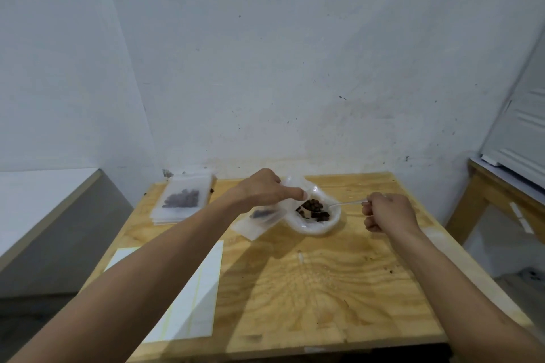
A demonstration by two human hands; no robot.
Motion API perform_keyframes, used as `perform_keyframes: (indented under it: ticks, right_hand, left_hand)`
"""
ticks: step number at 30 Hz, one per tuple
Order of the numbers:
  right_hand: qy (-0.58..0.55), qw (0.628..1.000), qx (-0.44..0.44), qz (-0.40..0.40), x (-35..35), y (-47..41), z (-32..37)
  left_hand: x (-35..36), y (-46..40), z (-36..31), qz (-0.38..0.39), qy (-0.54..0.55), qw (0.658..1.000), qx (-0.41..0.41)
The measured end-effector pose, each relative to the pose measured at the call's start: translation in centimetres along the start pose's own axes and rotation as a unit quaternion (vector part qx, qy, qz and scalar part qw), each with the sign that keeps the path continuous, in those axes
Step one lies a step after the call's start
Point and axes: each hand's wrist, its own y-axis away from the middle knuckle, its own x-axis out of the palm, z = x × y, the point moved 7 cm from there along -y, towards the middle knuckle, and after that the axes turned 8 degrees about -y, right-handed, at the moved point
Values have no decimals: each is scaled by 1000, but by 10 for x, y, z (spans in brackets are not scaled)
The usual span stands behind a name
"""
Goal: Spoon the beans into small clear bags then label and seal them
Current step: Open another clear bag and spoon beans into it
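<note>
Dark brown beans (315,209) lie in a white bowl (315,228) near the middle back of the wooden table (309,289). My right hand (389,212) grips the handle of a clear spoon (342,205), and its tip is down among the beans. My left hand (265,188) pinches the top of a small clear bag (261,222) beside the bowl's left rim. That bag hangs tilted and holds a few beans at its bottom. A filled bag (182,197) rests on a stack of bags at the back left.
A white label sheet (194,303) lies at the table's front left, partly under my left forearm. A grey wall stands right behind the table. A low white surface sits to the left, and a wooden bench with a white panel to the right.
</note>
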Motion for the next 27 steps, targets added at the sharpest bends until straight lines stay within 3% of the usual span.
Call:
perform_keyframes:
  ticks: [4,14,17,22,27]
  right_hand:
    - [-37,999,6,4,-4,-3,14]
    - [-64,997,-43,-5,-13,-7,70]
    - [-44,996,-81,20,-1,4,90]
    - [56,981,-181,46,22,26,113]
    - [109,959,-263,1,18,36,133]
  left_hand:
    - [-2,2,16,-28,47,998,-29]
    - [-26,19,3,-144,-82,978,129]
    - [-21,17,3,-134,-115,973,147]
    - [-19,26,-6,-126,-80,977,151]
    - [-21,20,3,-88,-7,992,92]
